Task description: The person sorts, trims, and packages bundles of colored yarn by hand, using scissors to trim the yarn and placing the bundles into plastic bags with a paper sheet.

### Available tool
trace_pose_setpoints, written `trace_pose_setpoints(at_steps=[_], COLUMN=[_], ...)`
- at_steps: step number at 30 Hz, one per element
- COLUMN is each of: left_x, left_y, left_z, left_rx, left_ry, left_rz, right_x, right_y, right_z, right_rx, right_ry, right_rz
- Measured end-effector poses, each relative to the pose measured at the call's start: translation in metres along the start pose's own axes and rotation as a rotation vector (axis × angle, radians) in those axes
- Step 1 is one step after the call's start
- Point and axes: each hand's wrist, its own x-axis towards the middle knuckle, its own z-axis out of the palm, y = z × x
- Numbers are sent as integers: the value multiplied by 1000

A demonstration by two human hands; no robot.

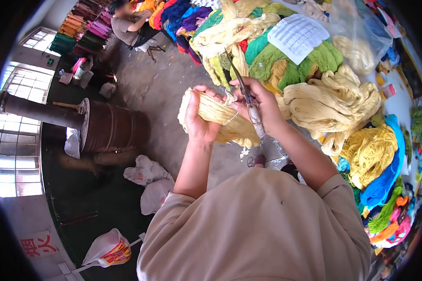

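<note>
My left hand (199,117) is wrapped round a cream yarn skein (225,119), which hangs to the right of the palm. In my right hand (262,103) is a dark pointed tool with a pale wrapped handle (254,117); its long tip points up and away from me. Right-hand fingertips are close to a knot of pale yarn (230,98) at the skein's upper edge. Whether they pinch that yarn I cannot tell.
Yarn heaps, cream (333,103), yellow (370,150) and green (319,58), lie on the right with a written paper sheet (298,37). A rusty drum (117,124) stands left. A seated person (131,25) is at the upper left. White sacks (150,178) rest lower left.
</note>
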Motion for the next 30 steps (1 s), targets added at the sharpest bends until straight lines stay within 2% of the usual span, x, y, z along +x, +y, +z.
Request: trace_pose_setpoints(at_steps=[3, 5, 9, 11, 12, 15, 17, 19, 21, 22, 24, 26, 27, 29, 30], left_x=[0, 0, 6, 11, 14, 30, 44, 58, 67, 70, 65, 49, 38, 18, 10], left_y=[2, 5, 12, 12, 12, 21, 29, 38, 41, 40, 34, 30, 29, 34, 39], left_z=[3, 6, -3, -5, -6, -15, -18, -13, -5, -1, 18, 39, 51, 69, 70], left_rx=[11, -7, -107, -216, -325, -345, -282, -192, -148, -113, -96, -90, -81, -38, 3], left_ry=[21, 42, 120, 134, 146, 159, 156, 181, 173, 173, 147, 132, 127, 74, 46], left_rz=[-6, 8, 84, 73, 62, 91, 153, 206, 255, 295, 329, 324, 334, 325, 303], right_x=[2, 2, 1, -3, -8, -24, -37, -55, -75, -78, -75, -62, -55, -40, -35], right_y=[-7, 4, 6, 13, 12, 28, 17, -2, 4, -1, 13, 14, 25, -3, -11], right_z=[0, 2, -4, -2, -4, 5, 2, 5, 12, 20, 38, 53, 59, 44, 35], right_rx=[5, 19, 160, 14, 15, -139, 218, 126, 406, 510, 435, 363, 442, 18, -76], right_ry=[-40, 93, 105, -11, -124, -21, 29, -123, -310, -351, -425, -290, -201, -113, -120], right_rz=[13, -35, 125, 179, 316, 323, 468, 610, 802, 823, 595, 426, 382, 177, 201])
